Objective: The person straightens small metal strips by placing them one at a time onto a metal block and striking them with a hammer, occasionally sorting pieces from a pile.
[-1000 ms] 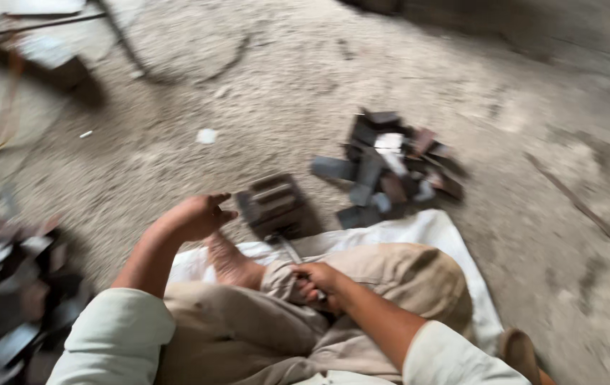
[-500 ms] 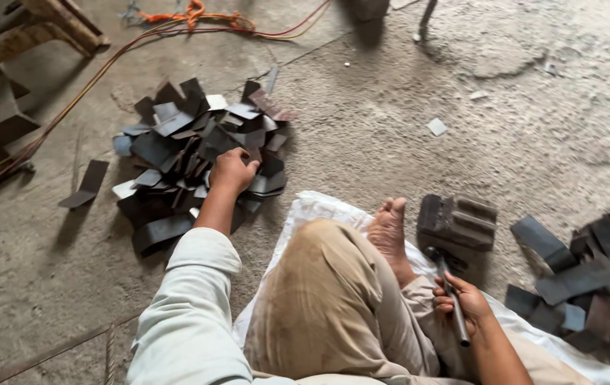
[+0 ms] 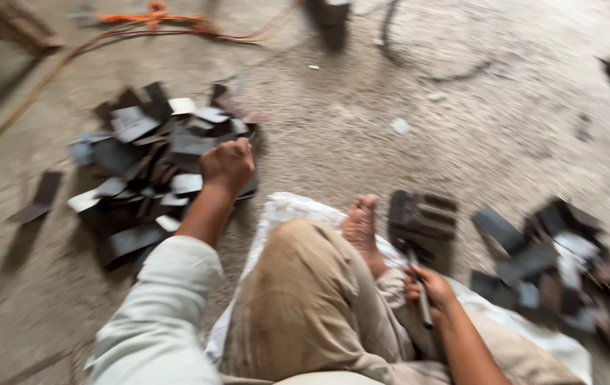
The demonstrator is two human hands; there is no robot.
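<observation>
A pile of metal pieces (image 3: 151,167) lies left of the foot (image 3: 361,224). A block (image 3: 423,217) sits just right of it, another pile (image 3: 555,264) farther right.

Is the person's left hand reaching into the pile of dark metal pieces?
Yes, the left hand is stretched out over the pile of dark metal pieces on the floor, fingers curled down onto them.

Lighting: soft, even daylight is falling across the concrete floor (image 3: 362,135); shadows are lying faint and short. Glare: none showing. Sharpness: motion blur is smearing the whole view, worsening toward the edges, where dark metal pieces (image 3: 555,257) are losing outline.
</observation>
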